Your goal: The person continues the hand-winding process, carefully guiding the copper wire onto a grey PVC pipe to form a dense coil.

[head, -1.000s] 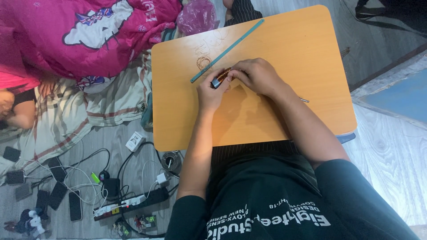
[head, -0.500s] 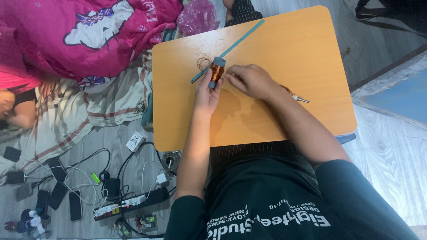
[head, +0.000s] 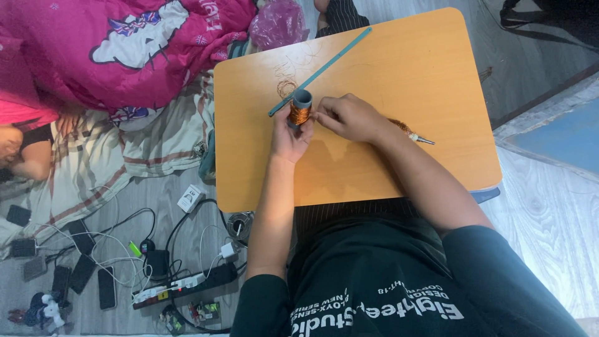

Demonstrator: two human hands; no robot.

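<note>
My left hand point(head: 288, 134) holds a short grey tube wound with copper wire point(head: 300, 109), upright over the orange table point(head: 399, 75). My right hand point(head: 349, 117) pinches at the coil's right side, fingertips touching the wire. A loose tangle of thin copper wire point(head: 286, 86) lies on the table just beyond the tube. A long teal strip point(head: 324, 68) lies diagonally behind it. A thin metal-tipped tool point(head: 417, 135) lies on the table, partly hidden behind my right wrist.
A pink blanket point(head: 125, 43) and striped cloth lie on the floor at left, with another person's arm point(head: 25, 156) at the far left. A power strip point(head: 181, 284), cables, phones and chargers lie at lower left. A pink plastic bag point(head: 277, 22) sits beyond the table.
The tube with the copper coil has come up from under my hands and now stands exposed in my left hand. My right hand has shifted to the coil's right side.
</note>
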